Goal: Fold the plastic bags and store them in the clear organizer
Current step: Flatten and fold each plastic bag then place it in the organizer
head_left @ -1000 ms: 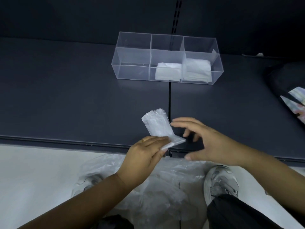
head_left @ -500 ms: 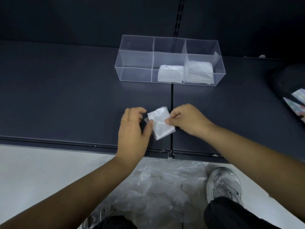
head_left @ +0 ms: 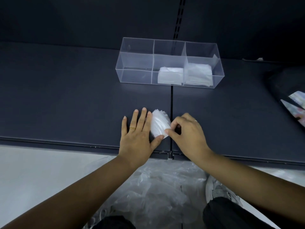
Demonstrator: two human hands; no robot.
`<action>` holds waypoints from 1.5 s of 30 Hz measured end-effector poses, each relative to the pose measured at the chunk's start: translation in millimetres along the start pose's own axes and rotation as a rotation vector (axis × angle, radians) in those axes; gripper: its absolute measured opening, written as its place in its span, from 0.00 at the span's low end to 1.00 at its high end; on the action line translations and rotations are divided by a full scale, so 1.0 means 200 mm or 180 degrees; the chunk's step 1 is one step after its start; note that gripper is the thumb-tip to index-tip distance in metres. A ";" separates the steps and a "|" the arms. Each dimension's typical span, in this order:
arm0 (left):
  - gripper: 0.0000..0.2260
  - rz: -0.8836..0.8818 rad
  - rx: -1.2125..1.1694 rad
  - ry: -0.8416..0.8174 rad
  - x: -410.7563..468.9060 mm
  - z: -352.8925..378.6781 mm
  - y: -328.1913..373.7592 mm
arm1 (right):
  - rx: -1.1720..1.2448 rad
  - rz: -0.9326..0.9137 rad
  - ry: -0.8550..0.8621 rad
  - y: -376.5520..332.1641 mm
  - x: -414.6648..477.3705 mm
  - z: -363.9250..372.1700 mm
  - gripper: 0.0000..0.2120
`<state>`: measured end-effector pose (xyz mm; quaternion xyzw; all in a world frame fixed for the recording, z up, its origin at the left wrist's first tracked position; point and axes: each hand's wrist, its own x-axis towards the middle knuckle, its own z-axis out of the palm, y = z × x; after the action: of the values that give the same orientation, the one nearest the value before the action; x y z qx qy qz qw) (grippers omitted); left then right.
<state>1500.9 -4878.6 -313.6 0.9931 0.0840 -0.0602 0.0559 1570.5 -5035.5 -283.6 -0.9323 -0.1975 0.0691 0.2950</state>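
Lying on the dark shelf [head_left: 66,96] at 6 o'clock from the clear organizer [head_left: 137,60], the folded bag [head_left: 159,125] sits between both hands, as I read it from my remote station. Left hand [head_left: 137,138]: fingers straight and slightly spread, palm down on the shelf, index finger along the bag's 9 o'clock edge, thumb touching its 6 o'clock corner. Right hand [head_left: 186,134]: fingers curled, thumb and fingertips pinching the bag's 4 o'clock corner. I see one stored stack [head_left: 170,76] in the organizer's middle compartment and a taller stack [head_left: 198,73] in its right compartment. Loose bags [head_left: 156,192] lie on the floor at 6 o'clock from the shelf edge.
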 end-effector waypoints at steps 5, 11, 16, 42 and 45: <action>0.41 -0.0220 -0.0098 -0.0056 -0.04 -0.01 0.05 | 0.0670 0.0389 0.0017 -0.07 0.02 0.00 0.12; 0.52 0.0026 -0.2029 0.0057 0.06 -0.23 -0.06 | 0.0325 -0.0454 -0.0510 -0.11 0.10 -0.14 0.10; 0.20 0.0977 -0.2046 -0.0333 0.19 -0.46 -0.10 | 0.0360 -0.0992 -0.0738 -0.17 0.17 -0.31 0.13; 0.03 -0.0069 -0.2162 0.0678 0.06 -0.16 -0.15 | -0.0882 -0.0978 -0.0154 -0.10 1.02 -0.36 0.05; 0.01 -0.0045 -0.2087 0.0722 0.04 -0.16 -0.14 | -0.0983 -0.0728 -0.1220 -0.14 0.98 -0.34 0.22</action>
<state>1506.9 -4845.5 -286.5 0.9220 0.1114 0.0804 0.3619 1756.6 -4970.7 -213.5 -0.9078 -0.3620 0.1796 0.1124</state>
